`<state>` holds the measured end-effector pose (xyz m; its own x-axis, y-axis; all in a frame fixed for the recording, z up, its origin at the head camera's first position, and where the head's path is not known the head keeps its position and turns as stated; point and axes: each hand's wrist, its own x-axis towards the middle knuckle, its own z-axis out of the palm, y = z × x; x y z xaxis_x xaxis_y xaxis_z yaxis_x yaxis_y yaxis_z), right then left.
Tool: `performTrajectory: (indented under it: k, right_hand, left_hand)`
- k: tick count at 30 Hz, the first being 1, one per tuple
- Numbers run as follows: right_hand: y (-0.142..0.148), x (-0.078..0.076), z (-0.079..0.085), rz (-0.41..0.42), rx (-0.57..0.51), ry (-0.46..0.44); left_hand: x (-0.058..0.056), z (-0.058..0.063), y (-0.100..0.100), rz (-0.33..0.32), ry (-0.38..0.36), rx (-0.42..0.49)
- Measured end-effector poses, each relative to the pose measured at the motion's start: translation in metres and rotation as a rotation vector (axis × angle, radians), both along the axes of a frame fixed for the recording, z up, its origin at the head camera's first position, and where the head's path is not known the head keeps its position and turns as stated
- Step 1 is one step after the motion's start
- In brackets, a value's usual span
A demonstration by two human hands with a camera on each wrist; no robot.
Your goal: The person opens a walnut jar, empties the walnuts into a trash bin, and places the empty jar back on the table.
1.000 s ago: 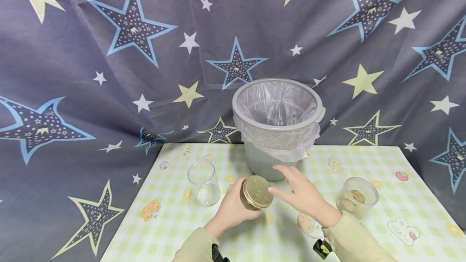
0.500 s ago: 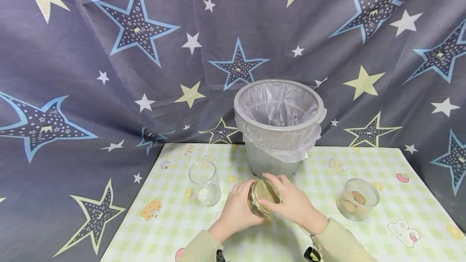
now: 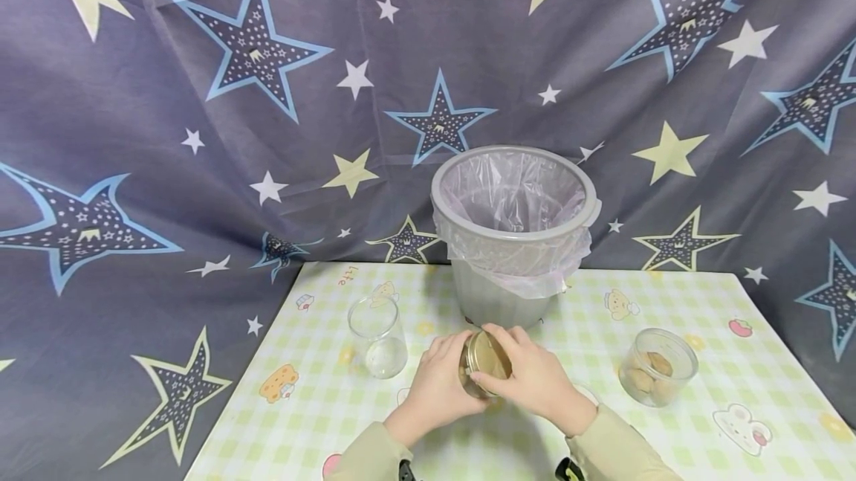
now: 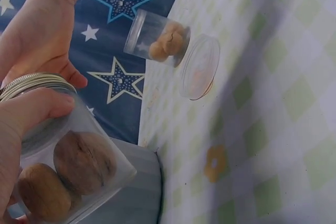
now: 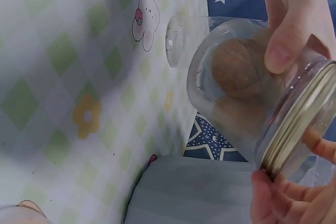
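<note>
A clear jar [image 5: 226,98] with large brown walnut-like nuts [image 4: 84,162] inside hangs tilted above the table, its gold screw lid [image 3: 491,356] facing the right. My left hand [image 3: 435,383] grips the jar's body, the thumb reaching up near the lid in the left wrist view. My right hand [image 3: 538,377] holds the lid, thumb on the near side and fingers over the far side. The lid sits on the jar's mouth. Part of the jar is hidden behind both hands in the head view.
An open clear jar [image 3: 377,336] stands on the left. At the right is a clear jar [image 3: 658,362] of similar brown nuts. A clear lid [image 4: 200,66] lies on the checked tablecloth [image 3: 281,429]. Behind my hands stands a grey bin [image 3: 498,302] lined with a plastic bag.
My right hand has come left onto the gold lid and now grips it. The jar has tipped toward the right, and my left hand has shifted slightly with it.
</note>
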<state>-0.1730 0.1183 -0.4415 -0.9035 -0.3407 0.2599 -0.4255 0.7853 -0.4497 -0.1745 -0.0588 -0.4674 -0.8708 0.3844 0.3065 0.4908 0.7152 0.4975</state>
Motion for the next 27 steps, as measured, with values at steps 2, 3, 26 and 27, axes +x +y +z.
performTrajectory:
  k: [2,3,26,27]
  right_hand:
    - [-0.0001,-0.0001,-0.0013,-0.002,-0.008,0.011]
    - [-0.0001,0.0000,-0.0019,-0.003,-0.016,0.017]
    - [-0.0062,0.0023,-0.0041,-0.076,-0.144,0.089]
    - [-0.0068,0.0027,-0.0040,-0.075,-0.139,0.108]
  left_hand:
    - [0.0000,-0.0003,0.0003,-0.013,0.007,-0.001]
    - [0.0001,-0.0006,0.0003,-0.021,0.006,0.001]
    - [-0.0015,-0.0071,0.0012,-0.089,0.064,0.051]
    - [-0.0017,-0.0072,0.0013,-0.090,0.051,0.059]
